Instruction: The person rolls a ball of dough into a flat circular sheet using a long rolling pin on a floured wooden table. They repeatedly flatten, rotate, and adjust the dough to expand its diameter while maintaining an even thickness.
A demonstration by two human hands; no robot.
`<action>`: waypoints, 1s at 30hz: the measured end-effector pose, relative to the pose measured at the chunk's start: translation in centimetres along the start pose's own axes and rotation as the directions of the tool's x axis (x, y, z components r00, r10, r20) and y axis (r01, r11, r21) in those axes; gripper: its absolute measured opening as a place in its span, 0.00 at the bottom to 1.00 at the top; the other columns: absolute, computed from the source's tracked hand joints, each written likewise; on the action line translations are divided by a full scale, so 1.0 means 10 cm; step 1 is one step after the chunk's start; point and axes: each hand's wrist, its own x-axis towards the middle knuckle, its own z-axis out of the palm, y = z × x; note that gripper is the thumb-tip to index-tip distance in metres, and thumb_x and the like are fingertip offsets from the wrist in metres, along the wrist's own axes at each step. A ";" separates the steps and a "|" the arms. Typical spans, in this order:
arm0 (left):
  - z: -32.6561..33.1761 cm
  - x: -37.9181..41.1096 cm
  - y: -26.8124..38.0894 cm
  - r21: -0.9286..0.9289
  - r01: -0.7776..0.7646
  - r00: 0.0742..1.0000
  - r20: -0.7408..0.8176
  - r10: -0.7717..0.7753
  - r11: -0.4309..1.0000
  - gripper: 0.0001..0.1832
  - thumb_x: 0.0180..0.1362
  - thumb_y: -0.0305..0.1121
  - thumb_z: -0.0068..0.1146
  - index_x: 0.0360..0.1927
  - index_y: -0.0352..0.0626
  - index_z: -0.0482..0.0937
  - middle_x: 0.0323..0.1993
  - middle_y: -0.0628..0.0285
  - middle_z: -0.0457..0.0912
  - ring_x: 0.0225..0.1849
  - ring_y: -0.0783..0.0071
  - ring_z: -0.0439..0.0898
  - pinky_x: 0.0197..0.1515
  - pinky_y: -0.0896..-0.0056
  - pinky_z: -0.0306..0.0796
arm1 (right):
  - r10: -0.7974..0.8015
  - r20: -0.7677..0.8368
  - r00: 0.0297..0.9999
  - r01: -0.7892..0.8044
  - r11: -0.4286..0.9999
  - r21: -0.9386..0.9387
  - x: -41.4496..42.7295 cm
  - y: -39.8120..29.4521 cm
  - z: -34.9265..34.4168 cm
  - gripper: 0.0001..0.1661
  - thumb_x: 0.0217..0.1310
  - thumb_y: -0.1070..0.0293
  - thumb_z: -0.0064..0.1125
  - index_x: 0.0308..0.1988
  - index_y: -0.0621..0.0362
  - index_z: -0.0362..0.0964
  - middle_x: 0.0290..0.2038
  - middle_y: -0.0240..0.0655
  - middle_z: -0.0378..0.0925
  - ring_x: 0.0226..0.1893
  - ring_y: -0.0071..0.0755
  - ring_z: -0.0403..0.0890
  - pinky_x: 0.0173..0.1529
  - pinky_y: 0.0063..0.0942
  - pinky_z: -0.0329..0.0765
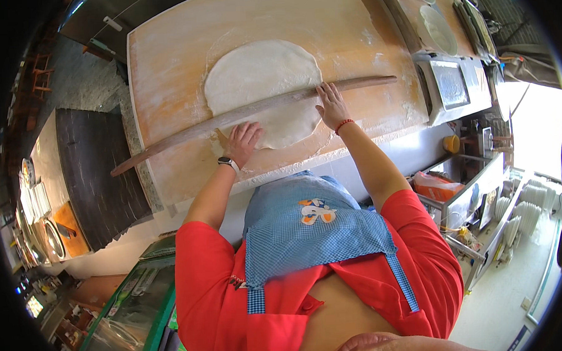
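Observation:
A wide, thin round of pale dough (263, 71) lies on a floured wooden board (175, 72). Across its nearer part runs a long wooden rolling pin (260, 105), slanted, with both ends reaching past the dough. My left hand (245, 140) is spread flat just on the near side of the pin, at the dough's near left edge; its fingertips stop close to the pin. My right hand (333, 106) rests at the dough's right edge, fingers stretched out and their tips against the pin. Neither hand wraps around it.
A metal scale-like device (449, 86) stands at the board's right end, below a pale bowl (437, 30). Another wooden pole (398, 18) lies along the far right. To the left is a dark tabletop (97, 172). A glass-fronted green cabinet (132, 301) and a metal-framed rack (467, 192) flank me.

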 end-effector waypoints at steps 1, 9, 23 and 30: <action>0.01 0.06 -0.02 -0.015 -0.026 1.000 -0.004 0.026 1.000 0.22 0.61 0.32 0.48 0.60 0.51 0.75 0.65 0.65 0.71 0.67 0.63 0.67 0.69 0.50 0.61 | 0.011 0.004 1.000 -0.011 1.000 -0.003 0.00 -0.02 -0.01 0.39 0.63 0.61 0.61 0.69 0.57 0.58 0.72 0.47 0.56 0.73 0.55 0.53 0.76 0.45 0.53; -0.12 0.65 -0.17 -0.133 0.327 0.941 0.136 -0.310 0.936 0.13 0.60 0.33 0.54 0.47 0.54 0.82 0.41 0.61 0.85 0.43 0.61 0.84 0.44 0.56 0.76 | 0.080 0.050 0.996 -0.080 0.997 -0.014 0.04 0.06 -0.01 0.34 0.74 0.48 0.42 0.69 0.57 0.60 0.72 0.46 0.57 0.74 0.51 0.52 0.76 0.45 0.51; 0.25 1.45 -1.00 -0.021 0.539 0.832 -0.143 -0.536 0.842 0.24 0.59 0.53 0.59 0.55 0.54 0.78 0.58 0.62 0.79 0.62 0.58 0.74 0.60 0.52 0.69 | -0.209 0.071 0.975 0.212 0.977 -0.029 0.56 -0.61 0.07 0.50 0.59 0.49 0.64 0.73 0.50 0.51 0.76 0.39 0.50 0.76 0.49 0.49 0.77 0.50 0.47; -0.12 0.92 -0.39 0.041 0.302 0.953 0.030 -0.303 0.953 0.40 0.52 0.62 0.61 0.62 0.46 0.71 0.58 0.57 0.74 0.60 0.56 0.72 0.64 0.49 0.62 | -0.250 0.128 0.960 0.259 0.964 -0.057 0.59 -1.03 0.20 0.53 0.53 0.49 0.69 0.73 0.46 0.51 0.72 0.39 0.57 0.71 0.48 0.58 0.72 0.51 0.55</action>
